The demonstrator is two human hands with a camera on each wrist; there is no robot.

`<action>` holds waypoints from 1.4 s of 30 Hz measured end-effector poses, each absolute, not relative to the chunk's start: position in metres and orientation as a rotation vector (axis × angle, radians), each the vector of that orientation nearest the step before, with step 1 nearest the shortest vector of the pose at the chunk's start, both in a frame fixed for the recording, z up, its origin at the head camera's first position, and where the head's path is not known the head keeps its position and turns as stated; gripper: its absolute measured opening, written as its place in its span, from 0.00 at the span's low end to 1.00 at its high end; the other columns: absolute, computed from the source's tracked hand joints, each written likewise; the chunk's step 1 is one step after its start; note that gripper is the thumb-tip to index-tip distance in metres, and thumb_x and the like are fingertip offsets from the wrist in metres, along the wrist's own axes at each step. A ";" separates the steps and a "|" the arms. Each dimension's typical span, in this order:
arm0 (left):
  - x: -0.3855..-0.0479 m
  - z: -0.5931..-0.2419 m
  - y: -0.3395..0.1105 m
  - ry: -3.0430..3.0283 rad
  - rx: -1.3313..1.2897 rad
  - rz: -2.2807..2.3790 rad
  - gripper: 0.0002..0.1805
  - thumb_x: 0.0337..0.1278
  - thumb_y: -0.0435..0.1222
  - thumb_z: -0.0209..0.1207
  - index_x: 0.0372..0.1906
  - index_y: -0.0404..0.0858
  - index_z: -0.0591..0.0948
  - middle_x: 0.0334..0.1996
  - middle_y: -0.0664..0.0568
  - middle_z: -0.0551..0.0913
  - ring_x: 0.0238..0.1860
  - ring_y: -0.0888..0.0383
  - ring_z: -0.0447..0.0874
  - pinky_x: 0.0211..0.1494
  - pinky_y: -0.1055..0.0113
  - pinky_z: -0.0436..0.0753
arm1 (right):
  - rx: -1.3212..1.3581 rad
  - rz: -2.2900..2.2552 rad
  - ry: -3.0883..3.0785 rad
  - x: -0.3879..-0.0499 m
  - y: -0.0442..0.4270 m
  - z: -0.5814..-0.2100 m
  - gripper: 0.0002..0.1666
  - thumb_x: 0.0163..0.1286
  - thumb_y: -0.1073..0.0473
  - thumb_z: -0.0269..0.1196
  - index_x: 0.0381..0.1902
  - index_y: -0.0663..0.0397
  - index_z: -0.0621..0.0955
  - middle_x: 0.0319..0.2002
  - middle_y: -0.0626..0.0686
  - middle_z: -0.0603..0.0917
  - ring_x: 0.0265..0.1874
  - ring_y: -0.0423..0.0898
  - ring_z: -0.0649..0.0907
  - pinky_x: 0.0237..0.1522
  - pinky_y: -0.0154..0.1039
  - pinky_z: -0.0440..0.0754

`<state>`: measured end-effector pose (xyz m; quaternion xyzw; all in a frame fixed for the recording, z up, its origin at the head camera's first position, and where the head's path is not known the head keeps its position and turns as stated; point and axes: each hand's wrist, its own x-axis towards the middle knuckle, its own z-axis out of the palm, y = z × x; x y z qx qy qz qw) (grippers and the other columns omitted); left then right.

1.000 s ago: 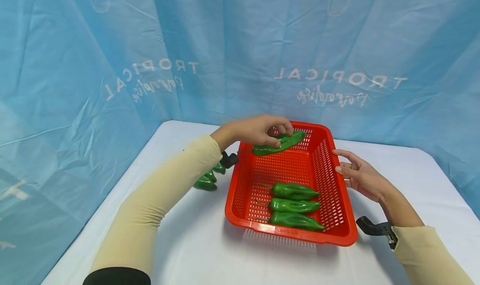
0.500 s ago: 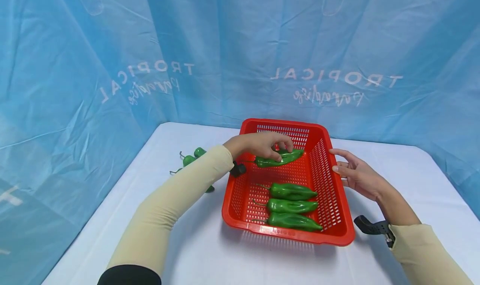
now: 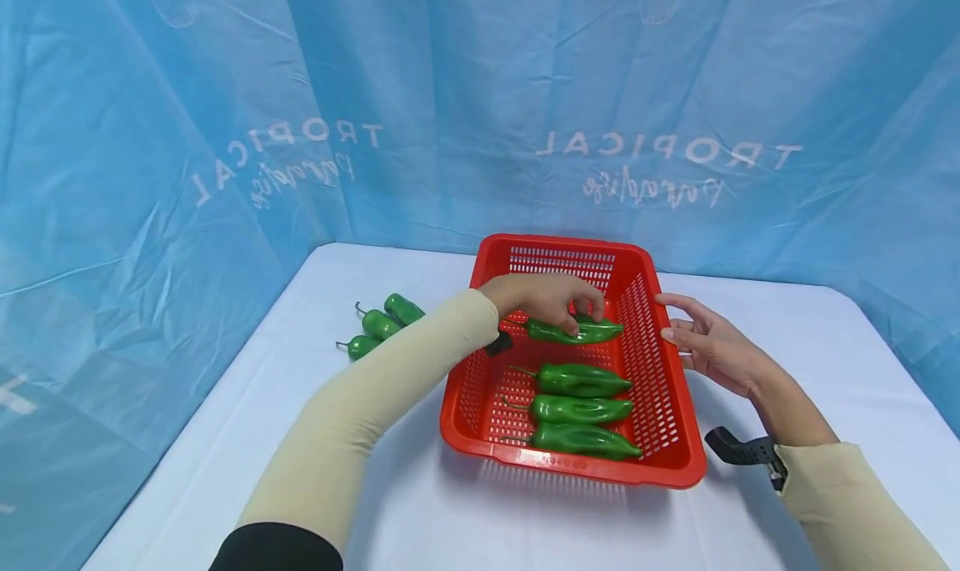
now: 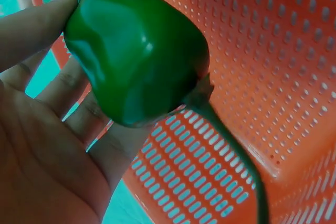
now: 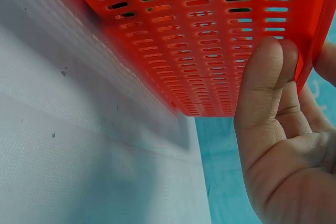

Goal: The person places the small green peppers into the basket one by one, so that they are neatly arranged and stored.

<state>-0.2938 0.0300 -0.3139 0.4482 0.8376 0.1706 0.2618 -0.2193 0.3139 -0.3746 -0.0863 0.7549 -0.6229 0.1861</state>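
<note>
Inside a red perforated plastic basket [image 3: 573, 468], my left hand [image 3: 546, 294] grips a long green pepper [image 3: 596, 331] between thumb and fingers, over the far half of the floor. In the left wrist view the pepper [image 4: 136, 51] shows its thick end, with a curved stem hanging from it. Three more green peppers [image 3: 583, 380] lie side by side in the near half, stems to the left. My right hand [image 3: 716, 346] holds the basket's right rim. The right wrist view shows the thumb over that rim and fingers against the slotted wall [image 5: 205, 40].
Left of the basket, several green peppers [image 3: 378, 325] lie on the white-covered table [image 3: 405, 488], partly hidden behind my left sleeve [image 3: 360, 404]. A blue printed curtain [image 3: 480, 121] hangs behind the table and along its left side.
My left hand has lowered the pepper into the basket and shifted it slightly toward me and to the right. My right hand has stayed on the rim.
</note>
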 end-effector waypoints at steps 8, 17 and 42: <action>-0.295 -0.323 0.042 2.251 1.182 0.525 0.14 0.64 0.33 0.61 0.52 0.46 0.76 0.52 0.55 0.79 0.54 0.60 0.77 0.49 0.70 0.81 | -0.235 -1.748 2.134 -0.221 0.312 -0.374 0.35 0.76 0.57 0.55 0.75 0.37 0.56 0.49 0.35 0.86 0.46 0.39 0.88 0.46 0.41 0.88; -0.302 -0.347 0.046 2.243 1.144 0.565 0.13 0.62 0.31 0.62 0.49 0.45 0.78 0.50 0.53 0.80 0.52 0.59 0.77 0.48 0.73 0.81 | -0.235 -1.778 2.096 -0.219 0.309 -0.375 0.35 0.76 0.58 0.55 0.75 0.39 0.56 0.49 0.36 0.86 0.46 0.39 0.88 0.46 0.41 0.88; -0.305 -0.363 0.054 2.134 1.020 0.624 0.14 0.60 0.30 0.64 0.49 0.43 0.81 0.50 0.51 0.84 0.52 0.60 0.80 0.52 0.72 0.81 | -0.230 -1.774 2.109 -0.217 0.311 -0.373 0.34 0.76 0.58 0.54 0.74 0.40 0.56 0.48 0.36 0.87 0.45 0.38 0.88 0.45 0.40 0.88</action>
